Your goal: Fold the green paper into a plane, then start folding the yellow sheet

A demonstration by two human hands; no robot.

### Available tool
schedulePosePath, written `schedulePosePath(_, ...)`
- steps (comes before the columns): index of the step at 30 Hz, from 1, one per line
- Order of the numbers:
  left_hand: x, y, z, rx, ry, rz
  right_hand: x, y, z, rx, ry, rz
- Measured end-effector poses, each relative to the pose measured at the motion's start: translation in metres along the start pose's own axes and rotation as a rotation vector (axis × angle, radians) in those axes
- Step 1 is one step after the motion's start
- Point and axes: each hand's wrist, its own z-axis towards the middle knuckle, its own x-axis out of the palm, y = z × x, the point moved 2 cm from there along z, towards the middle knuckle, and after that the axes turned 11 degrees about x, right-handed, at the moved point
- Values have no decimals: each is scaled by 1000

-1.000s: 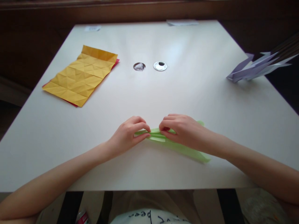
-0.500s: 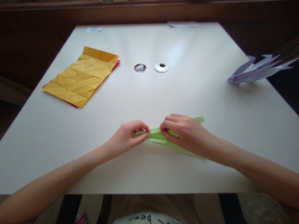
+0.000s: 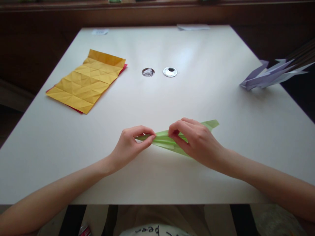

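Note:
A green folded paper, narrow and pleated with a pointed left end, is held between both hands over the near part of the table. My left hand pinches it close to the point, thumb and forefinger together. Farther right, my right hand pinches the folds between thumb and fingers. A flat end of the paper sticks out behind the right hand at the upper right. That hand hides the paper's middle and part of its lower right.
A creased yellow sheet lies over a red sheet on the white table at left. A folded lavender paper model rests by the right edge. Two round holes and white paper are farther back.
The paper's left tip has shifted slightly left and up with my left hand. My right hand has tilted a little, and the paper's lower right edge is now more hidden.

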Motion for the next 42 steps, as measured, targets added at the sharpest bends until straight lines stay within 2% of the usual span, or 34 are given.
schedulePosePath(6, 1, 1, 0, -53, -3, -47, -1, -1, 0, 0, 58, 23)
schedulePosePath(14, 1, 1, -1, -94, -26, -103, -4, 2, 1, -6, 21, 37)
schedulePosePath(21, 2, 1, -3, -112, -16, -156, -5, 0, 1, 48, -18, 72)
schedulePosePath(26, 0, -2, 0, -76, 33, -105, -7, 0, 0, 81, -14, 93)
schedulePosePath(33, 5, -7, 0, 21, 163, -77, -1, 4, -2, -35, 67, 98)
schedulePosePath(42, 6, -5, -1, -54, 137, -101, -1, 6, -4, -28, 31, 88)
